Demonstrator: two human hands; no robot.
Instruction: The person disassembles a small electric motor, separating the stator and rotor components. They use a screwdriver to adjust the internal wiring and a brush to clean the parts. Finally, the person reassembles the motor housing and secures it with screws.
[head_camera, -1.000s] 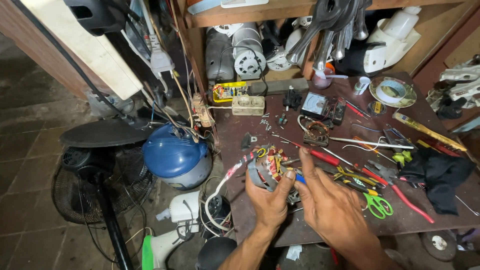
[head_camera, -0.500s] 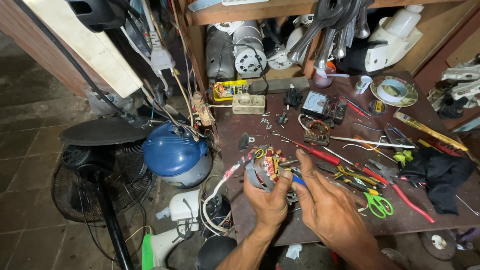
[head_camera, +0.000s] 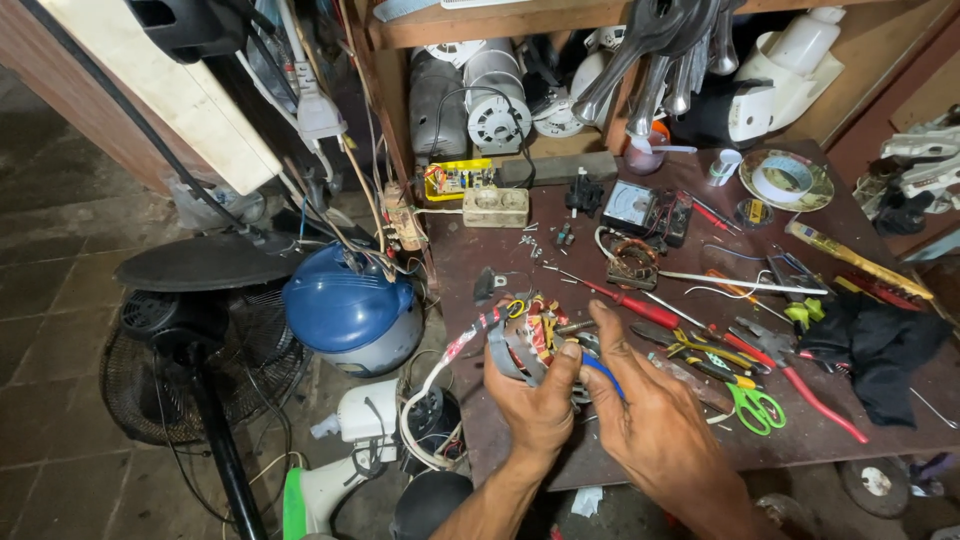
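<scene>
Over the near edge of the cluttered brown counter (head_camera: 500, 440), the left hand (head_camera: 535, 405) has its grip closed around a small motor winding (head_camera: 525, 335) bound with red, yellow and white wires, holding it just above the surface; the right hand (head_camera: 650, 420) sits just beside it, fingers reaching in to touch the winding's right side near a blue wire (head_camera: 603, 375), its grip loose and holding nothing that I can tell; a white cable (head_camera: 430, 385) trails from the winding down off the counter edge; to the right lie a red-handled screwdriver (head_camera: 625, 300), green-handled scissors (head_camera: 755, 408) and red-handled pliers (head_camera: 810, 390); a black cloth (head_camera: 880, 350) lies further right; a blue rounded pot (head_camera: 345, 310) stands on the floor left of the counter, beside a black standing fan (head_camera: 190, 330).
</scene>
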